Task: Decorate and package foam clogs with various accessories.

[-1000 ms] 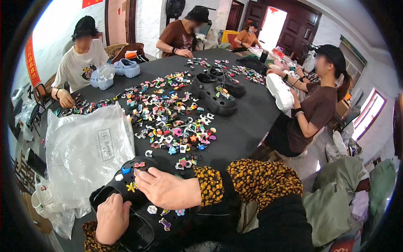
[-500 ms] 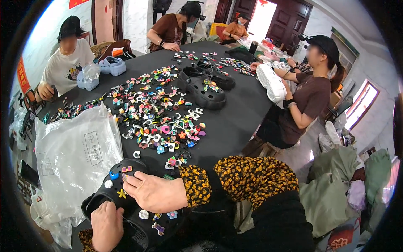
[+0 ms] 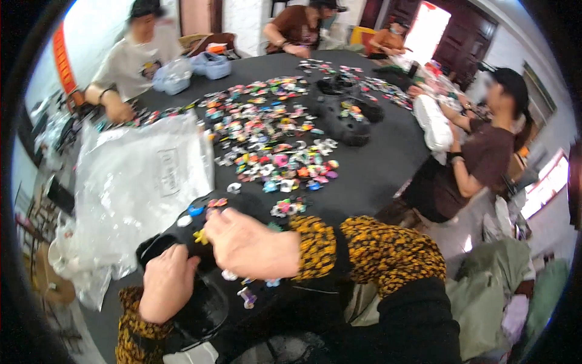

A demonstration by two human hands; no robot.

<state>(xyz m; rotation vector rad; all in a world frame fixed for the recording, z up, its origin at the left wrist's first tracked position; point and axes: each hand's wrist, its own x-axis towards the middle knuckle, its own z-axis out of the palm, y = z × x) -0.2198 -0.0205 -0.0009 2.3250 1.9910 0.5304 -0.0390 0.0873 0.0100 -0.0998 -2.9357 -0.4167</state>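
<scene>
My left hand (image 3: 167, 285) is closed around the rim of a black clog (image 3: 185, 235) near the table's front edge. Across the clog's top, my right hand (image 3: 251, 244) presses down with bent fingers held together; whatever is under its fingertips is hidden. Small charms sit on that clog: a blue one (image 3: 195, 210), a white one (image 3: 183, 221), a yellow star-like one (image 3: 200, 236) and a pinkish one (image 3: 218, 202). Closer to me lies another black clog (image 3: 209, 306), partly covered by my hands, with a purple charm (image 3: 247, 297) and others on its side.
A heap of colourful charms (image 3: 267, 139) spreads over the dark table (image 3: 382, 170). Left of the clogs lies a clear plastic bag (image 3: 133, 176). Further off stand black clogs (image 3: 345, 118) and light-blue clogs (image 3: 209, 65). Co-workers sit around; one at right holds a white clog (image 3: 433, 124).
The view has shifted, so the table scene sits further right and higher. My hands stay on the clog in much the same hold. The co-worker's hand at left has moved toward the charms.
</scene>
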